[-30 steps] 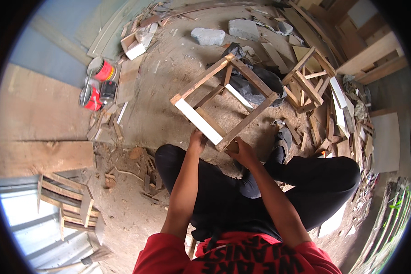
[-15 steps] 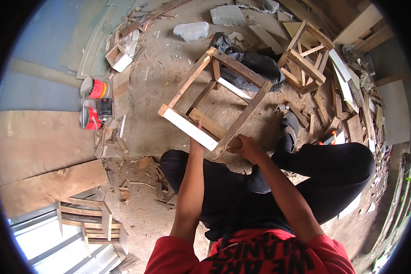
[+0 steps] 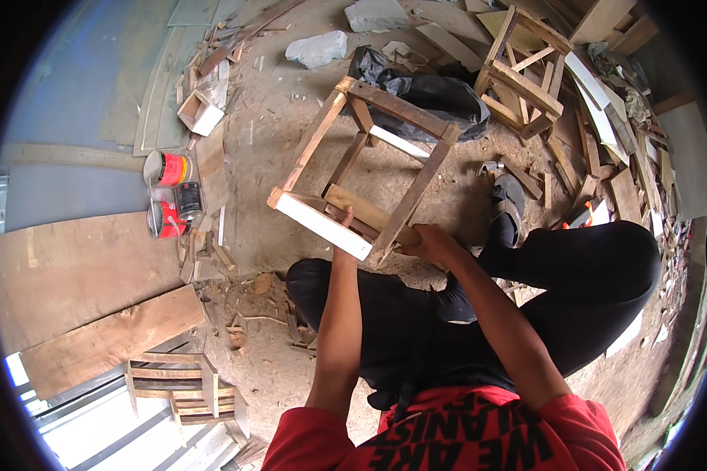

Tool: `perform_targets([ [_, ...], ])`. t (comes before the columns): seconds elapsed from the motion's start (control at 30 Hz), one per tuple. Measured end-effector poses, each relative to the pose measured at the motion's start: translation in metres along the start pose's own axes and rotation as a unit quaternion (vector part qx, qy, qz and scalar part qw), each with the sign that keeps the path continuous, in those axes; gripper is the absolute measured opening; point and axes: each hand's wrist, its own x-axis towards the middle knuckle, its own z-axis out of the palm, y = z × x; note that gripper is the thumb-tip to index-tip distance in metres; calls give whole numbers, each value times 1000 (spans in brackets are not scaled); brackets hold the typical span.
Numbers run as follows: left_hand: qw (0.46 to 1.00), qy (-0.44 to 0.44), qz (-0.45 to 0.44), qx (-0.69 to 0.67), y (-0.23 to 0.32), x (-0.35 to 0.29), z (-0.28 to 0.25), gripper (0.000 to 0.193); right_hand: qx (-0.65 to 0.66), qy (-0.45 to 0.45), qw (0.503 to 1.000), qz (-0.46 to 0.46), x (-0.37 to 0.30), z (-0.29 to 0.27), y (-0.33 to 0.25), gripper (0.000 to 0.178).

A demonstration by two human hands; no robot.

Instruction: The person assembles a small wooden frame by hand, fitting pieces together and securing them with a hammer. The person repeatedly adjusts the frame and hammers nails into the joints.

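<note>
A wooden stool frame (image 3: 413,198), with square corners and crosspieces, stands tilted in front of my crossed legs. One of its near rails is a white-faced board (image 3: 322,226). My left hand (image 3: 344,256) is closed round this rail, its thumb showing over the inner side. A short, light wooden board (image 3: 361,206) lies across the inside of the frame, its right end sticking out past the near right leg. My right hand (image 3: 435,242) grips that end, its fingers partly hidden under it.
A second wooden frame (image 3: 524,88) stands at the far right beside piled scrap wood (image 3: 627,196). A black plastic bag (image 3: 448,106) lies behind the frame. Paint cans (image 3: 167,169) are at left, near a plywood sheet (image 3: 86,267). A slatted wooden piece (image 3: 182,386) sits lower left. Concrete blocks (image 3: 316,49) lie far off.
My right hand has closed on the short board's end, and the board has slid right, out past the frame's leg. My left hand keeps its hold. The whole view has shifted slightly.
</note>
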Motion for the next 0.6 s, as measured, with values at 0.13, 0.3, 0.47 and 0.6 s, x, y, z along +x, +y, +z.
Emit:
perform_targets([
  [0.13,999,42,9,31,0,1,2,68,-35,3,999,19,-2,2,-5,71],
  [0.3,999,37,-27,22,-3,0,6,72,-62,26,998,18,-10,2,0,64],
  [0.47,997,69,-5,44,0,30,-44,73,-78,22,997,14,-11,1,-14,61],
  [0.6,989,118,44,72,-15,21,-11,73,-79,39,995,34,-12,5,-2,60],
])
